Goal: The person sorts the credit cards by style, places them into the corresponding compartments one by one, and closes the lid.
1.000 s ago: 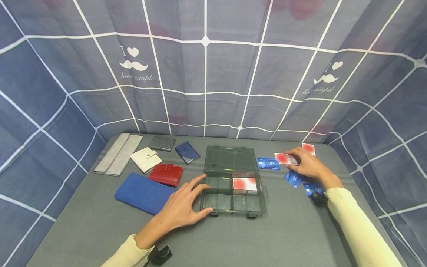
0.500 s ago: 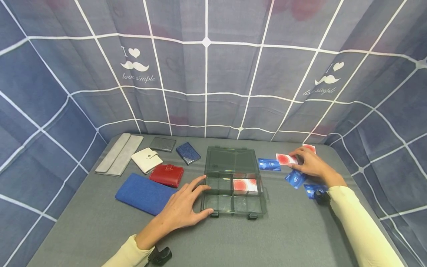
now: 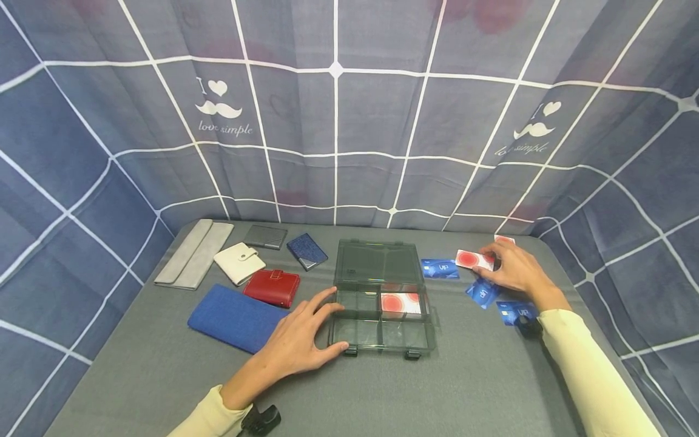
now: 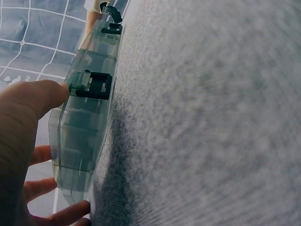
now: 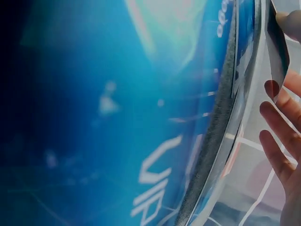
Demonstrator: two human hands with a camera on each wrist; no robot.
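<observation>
My right hand [image 3: 513, 267] pinches a red-and-white card [image 3: 472, 260] between thumb and fingers at the right of the table. In the right wrist view that card [image 5: 277, 52] shows edge-on at the fingertips. Around it lie three blue VIP cards [image 3: 440, 268], one partly beneath the wrist camera. Another red-and-white card [image 3: 505, 239] peeks out behind the hand. At the middle stands a clear dark-green compartment box [image 3: 380, 332], lid folded back, with red-and-white cards [image 3: 401, 303] in its rear right compartment. My left hand [image 3: 297, 334] rests fingertips and thumb along the box's left side.
Left of the box are a blue long wallet [image 3: 235, 315], a red wallet [image 3: 272, 287], a cream wallet [image 3: 239, 262], a grey folded wallet [image 3: 193, 254], a dark grey card holder [image 3: 264, 236] and a navy card holder [image 3: 307, 250]. A checked curtain [image 3: 306, 121] surrounds the table.
My right hand has shifted slightly to the right with the red-and-white card, which shows a little farther from the leftmost blue card. My left hand has stayed at the box.
</observation>
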